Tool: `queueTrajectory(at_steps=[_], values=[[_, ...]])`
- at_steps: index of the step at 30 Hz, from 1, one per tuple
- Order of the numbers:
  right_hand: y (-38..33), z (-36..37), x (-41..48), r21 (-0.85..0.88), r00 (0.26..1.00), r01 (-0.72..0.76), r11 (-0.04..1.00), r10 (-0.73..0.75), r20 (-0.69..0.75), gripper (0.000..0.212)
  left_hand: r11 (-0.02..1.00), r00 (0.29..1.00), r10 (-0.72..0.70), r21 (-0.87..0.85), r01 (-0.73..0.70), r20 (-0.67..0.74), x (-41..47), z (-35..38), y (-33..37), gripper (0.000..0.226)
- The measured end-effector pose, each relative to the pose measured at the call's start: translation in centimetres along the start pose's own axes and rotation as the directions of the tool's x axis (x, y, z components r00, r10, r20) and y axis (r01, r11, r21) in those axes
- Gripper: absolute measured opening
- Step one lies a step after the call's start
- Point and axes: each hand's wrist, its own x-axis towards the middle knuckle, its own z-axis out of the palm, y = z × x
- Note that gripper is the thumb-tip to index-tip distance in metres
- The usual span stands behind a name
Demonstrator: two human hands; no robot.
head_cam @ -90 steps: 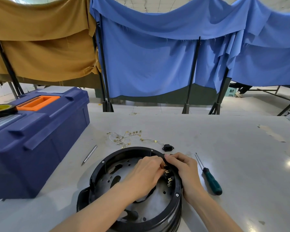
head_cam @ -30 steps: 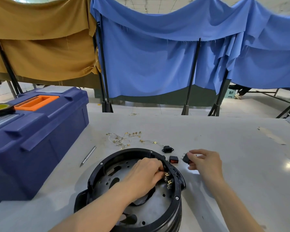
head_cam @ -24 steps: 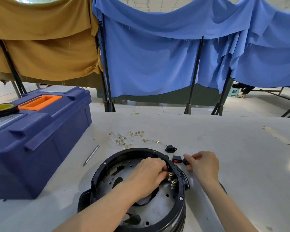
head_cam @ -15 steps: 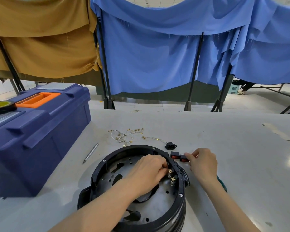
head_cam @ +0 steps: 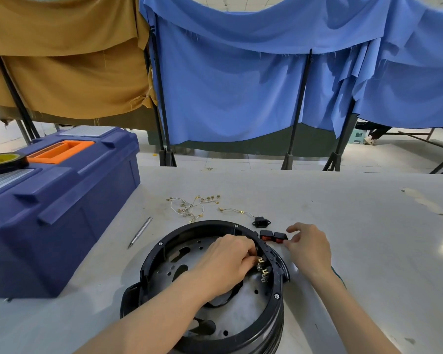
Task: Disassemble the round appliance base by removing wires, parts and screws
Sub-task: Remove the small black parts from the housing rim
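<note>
- The round black appliance base [head_cam: 164,247] sits open side up on the grey table [head_cam: 368,251], near its front edge, right of the blue toolbox [head_cam: 56,200].
- The left hand [head_cam: 228,261] reaches inside the base, fingers curled, tips at the brass terminals [head_cam: 264,270] on the right inner wall; whether they pinch one cannot be told.
- The right hand [head_cam: 310,249] rests outside the base, fingers loosely spread, thumb tip against 1 of 2 red switches [head_cam: 279,237] lying side by side.
- Behind them lie a black socket [head_cam: 261,222], loose wires [head_cam: 192,206] and a metal pen-like tool [head_cam: 140,232].
</note>
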Motion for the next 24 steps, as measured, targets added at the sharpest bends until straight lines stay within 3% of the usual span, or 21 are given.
queueTrajectory(at_steps=[3, 6, 9, 11, 15, 20, 24], values=[[-0.8, -1.6, -0.1, 0.133, 0.998, 0.053, 0.99, -0.057, 0.029, 0.013, 0.999, 1.0, -0.008, -0.042, 0.007, -0.017, 0.0, -0.2, -0.2, 0.011], [-2.3, -3.7, -0.9, 0.33, 0.947, 0.108, 0.938, -0.197, 0.253, 0.008, 0.998, 1.0, -0.006, -0.067, 0.005, -0.006, -0.1, -0.4, -0.5, 0.008], [-3.2, -4.4, -2.2, 0.345, 0.879, 0.173, 0.922, -0.303, 0.368, 0.011, 0.993, 0.999, 0.023, -0.115, -0.02, 0.029, -0.4, -0.4, -0.6, 0.013], [-3.3, -4.3, -3.0, 0.332, 0.876, 0.195, 0.923, -0.316, 0.364, 0.016, 0.989, 0.998, 0.033, -0.145, -0.025, 0.052, -0.4, -0.6, -0.5, 0.016], [-3.2, -3.9, -4.2, 0.45, 0.878, 0.099, 0.887, -0.291, 0.38, 0.025, 0.98, 0.999, 0.045, -0.197, -0.038, 0.03, -0.5, -0.8, -0.3, 0.011], [-3.8, -2.6, -4.9, 0.453, 0.924, 0.114, 0.884, -0.262, 0.278, 0.019, 0.99, 0.997, 0.075, -0.117, -0.076, -0.015, -0.8, -0.7, -0.3, 0.014], [-4.3, -1.3, -5.8, 0.589, 0.951, 0.035, 0.807, -0.208, 0.228, 0.019, 0.995, 0.997, 0.068, -0.067, -0.07, -0.039, -0.9, -0.8, -0.6, 0.015]])
